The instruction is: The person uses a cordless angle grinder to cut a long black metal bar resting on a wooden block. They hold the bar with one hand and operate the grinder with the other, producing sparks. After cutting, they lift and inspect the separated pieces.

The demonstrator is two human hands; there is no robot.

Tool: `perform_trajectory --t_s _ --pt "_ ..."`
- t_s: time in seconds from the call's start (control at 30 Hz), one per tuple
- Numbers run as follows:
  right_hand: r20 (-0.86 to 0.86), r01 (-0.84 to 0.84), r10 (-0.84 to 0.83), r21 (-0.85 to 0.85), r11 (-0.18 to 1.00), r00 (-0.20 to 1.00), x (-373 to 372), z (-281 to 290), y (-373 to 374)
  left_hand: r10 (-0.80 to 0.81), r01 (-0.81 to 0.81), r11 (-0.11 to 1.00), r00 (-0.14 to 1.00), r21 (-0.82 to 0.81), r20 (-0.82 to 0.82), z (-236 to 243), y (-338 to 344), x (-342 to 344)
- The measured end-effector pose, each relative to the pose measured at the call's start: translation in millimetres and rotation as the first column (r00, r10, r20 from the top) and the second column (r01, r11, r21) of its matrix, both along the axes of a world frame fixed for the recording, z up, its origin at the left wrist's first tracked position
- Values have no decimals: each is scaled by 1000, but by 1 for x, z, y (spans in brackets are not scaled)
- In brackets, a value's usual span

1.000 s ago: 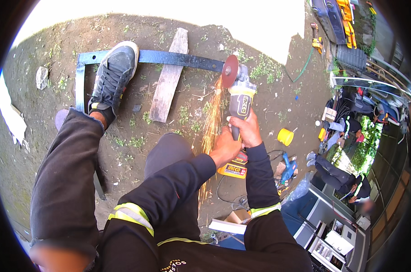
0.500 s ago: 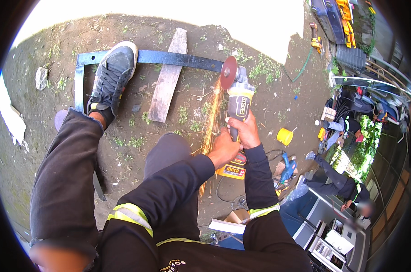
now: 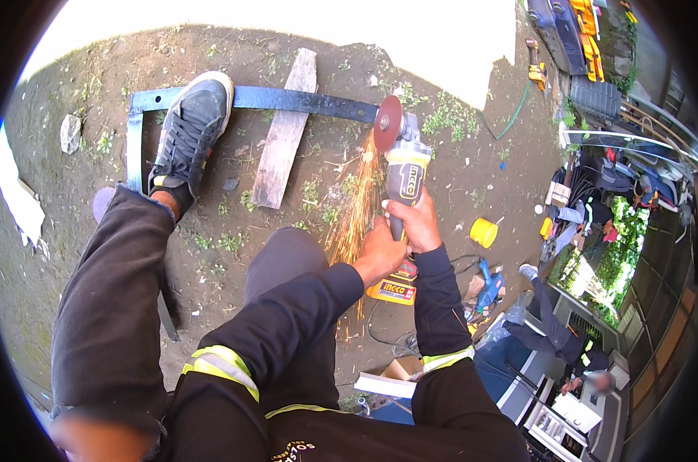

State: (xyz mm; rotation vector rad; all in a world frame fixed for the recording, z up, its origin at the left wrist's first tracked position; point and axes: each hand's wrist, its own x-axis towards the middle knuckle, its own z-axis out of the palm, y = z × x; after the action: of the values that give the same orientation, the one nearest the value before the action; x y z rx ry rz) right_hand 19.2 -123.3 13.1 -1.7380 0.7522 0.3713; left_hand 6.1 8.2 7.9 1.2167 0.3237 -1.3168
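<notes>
Both my hands are closed round the body of a cordless angle grinder (image 3: pixel 405 173). My right hand (image 3: pixel 420 222) wraps its right side; my left hand (image 3: pixel 381 252) grips lower, by the yellow and black battery. The red cutting disc (image 3: pixel 388 124) touches the right end of a dark flat metal bar (image 3: pixel 310 103), and orange sparks (image 3: pixel 358 204) spray down toward me. My shoe (image 3: pixel 191 127) presses on the bar near its left corner, where it joins another bar. A grey wooden board (image 3: pixel 286 135) lies under the bar, propping it off the dirt.
A yellow cup-like container (image 3: pixel 484 232) and a blue power tool (image 3: pixel 488 288) lie right of my hands. A cordless drill (image 3: pixel 535 65) is at the far right. Another person (image 3: pixel 568 339) sits at the lower right beside a van-like interior. A stone (image 3: pixel 71 133) lies at left.
The sparks fan out wider than before. The co-worker at the lower right has shifted posture, head and legs moved. My hands and the grinder have barely moved.
</notes>
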Motion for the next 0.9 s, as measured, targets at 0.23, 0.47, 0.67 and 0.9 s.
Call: perform_trajectory --t_s 0.23,0.47,0.67,0.9 --pt "-10 19 -19 22 1000 1000 -1 2 1 45 -45 999 999 -13 3 -6 -4 -7" --pt "-7 -3 3 -10 1000 1000 1 -3 -2 41 -40 999 999 -15 28 -8 -5 -6" --pt "1 -13 13 12 1000 1000 3 -2 -3 35 -35 999 999 -15 15 -4 -1 1" --pt "-10 -13 13 -7 1000 1000 3 -4 -4 33 -33 999 999 0 14 -5 -4 -2"
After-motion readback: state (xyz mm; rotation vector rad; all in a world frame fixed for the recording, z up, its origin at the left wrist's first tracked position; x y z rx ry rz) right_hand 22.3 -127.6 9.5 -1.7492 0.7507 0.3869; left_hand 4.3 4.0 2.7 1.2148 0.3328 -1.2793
